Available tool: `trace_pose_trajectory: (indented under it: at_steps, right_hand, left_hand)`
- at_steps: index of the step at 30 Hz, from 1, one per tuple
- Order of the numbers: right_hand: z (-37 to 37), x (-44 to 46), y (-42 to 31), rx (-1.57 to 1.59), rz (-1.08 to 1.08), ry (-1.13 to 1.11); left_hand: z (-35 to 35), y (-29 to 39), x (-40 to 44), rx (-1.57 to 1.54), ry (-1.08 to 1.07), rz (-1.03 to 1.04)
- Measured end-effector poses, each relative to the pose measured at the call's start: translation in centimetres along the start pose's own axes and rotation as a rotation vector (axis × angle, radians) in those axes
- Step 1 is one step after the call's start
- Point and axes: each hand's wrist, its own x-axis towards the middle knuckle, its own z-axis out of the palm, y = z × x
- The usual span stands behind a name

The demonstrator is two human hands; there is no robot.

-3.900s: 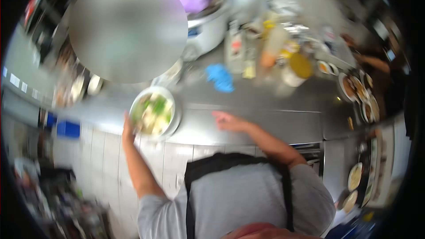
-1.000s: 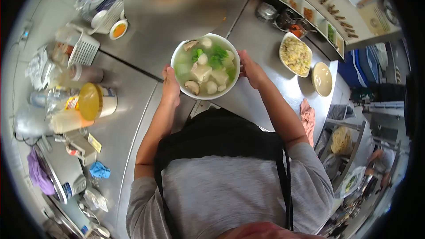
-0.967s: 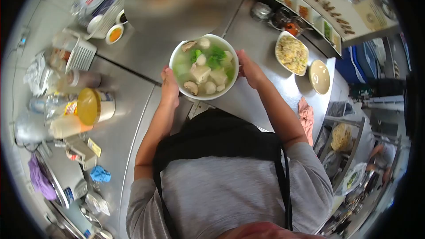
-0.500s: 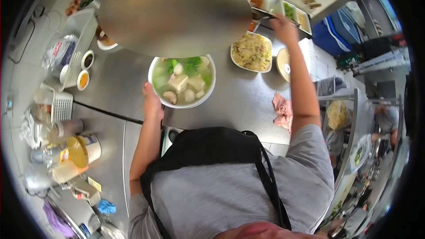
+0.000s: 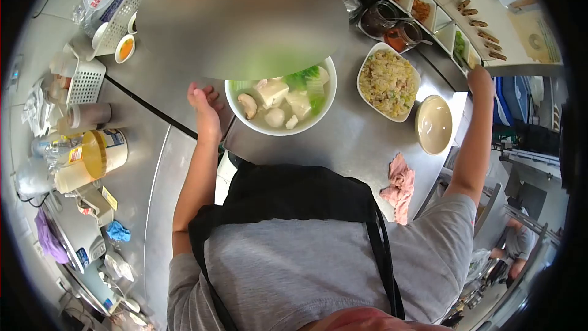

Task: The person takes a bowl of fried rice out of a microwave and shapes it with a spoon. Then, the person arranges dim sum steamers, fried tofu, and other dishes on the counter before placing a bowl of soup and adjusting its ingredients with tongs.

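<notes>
My left hand [image 5: 207, 110] is off the soup bowl, just to its left, with its fingers apart and nothing in them. The white bowl [image 5: 332, 95] stands on the steel table, holding clear soup with tofu [image 5: 271, 92], a mushroom [image 5: 247, 106], pale balls and green leaves. A blurred patch hides its far side. On the far right, my right hand [image 5: 481, 78] is at the end container [image 5: 473, 58] of the condiment row. Its fingers look closed together; whatever they hold is hidden.
Fried rice fills a square white bowl [image 5: 414, 99]. Beside it are a beige bowl [image 5: 433, 125] and a pink cloth [image 5: 401, 187]. Dark sauce [image 5: 380, 18] and red sauce [image 5: 401, 37] jars stand behind. Baskets [image 5: 86, 83] and bottles line the left; another person [image 5: 517, 239] is far right.
My left hand has let go of the soup bowl's rim. My right hand has moved from the spoon at the sauce jars to the end container. The view has shifted.
</notes>
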Motion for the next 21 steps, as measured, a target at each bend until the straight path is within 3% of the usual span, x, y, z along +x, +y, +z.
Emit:
trace_pose_trajectory:
  at_steps: [3,6,7,8,10,11,12,14,16,18,21]
  right_hand:
    - [-0.1,-3.6,0.0,0.109,0.073,0.233]
    - [3.3,-4.9,0.7,0.142,0.025,0.122]
    - [1.9,-6.0,0.1,0.240,0.115,0.132]
    - [1.5,-7.2,0.0,0.362,0.018,0.380]
    - [0.0,-8.7,-1.0,1.249,-0.042,0.230]
    - [-3.3,-11.7,-3.8,1.314,-0.112,0.112]
    - [-6.2,-14.6,-7.2,1.375,-0.182,-0.005]
    - [-4.1,-15.9,-10.3,1.356,-0.426,-0.123]
    - [-5.5,-18.9,-13.9,1.373,-0.344,-0.490]
    - [-4.7,-19.6,-15.9,1.311,-0.549,-0.596]
    - [-5.6,-20.3,-17.4,1.197,-0.660,-0.578]
  left_hand:
    - [-0.6,-0.9,-0.4,-0.036,-0.012,0.139]
    - [-1.2,-1.6,-0.6,-0.062,-0.024,0.213]
    - [-1.2,-1.7,-0.5,-0.076,-0.023,0.231]
    - [-1.2,-1.8,-0.6,-0.053,-0.030,0.263]
    - [-1.1,-1.7,-0.9,0.000,-0.053,0.320]
    - [-1.1,-1.8,-1.0,0.042,-0.055,0.342]
    - [-1.0,-1.9,-1.0,0.082,-0.059,0.365]
    - [-0.9,-1.9,-1.1,0.125,-0.067,0.406]
    - [-0.8,-1.7,-1.4,0.132,-0.072,0.434]
    - [-1.0,-1.9,-1.4,0.110,-0.075,0.437]
    - [-1.1,-1.8,-1.4,0.112,-0.075,0.441]
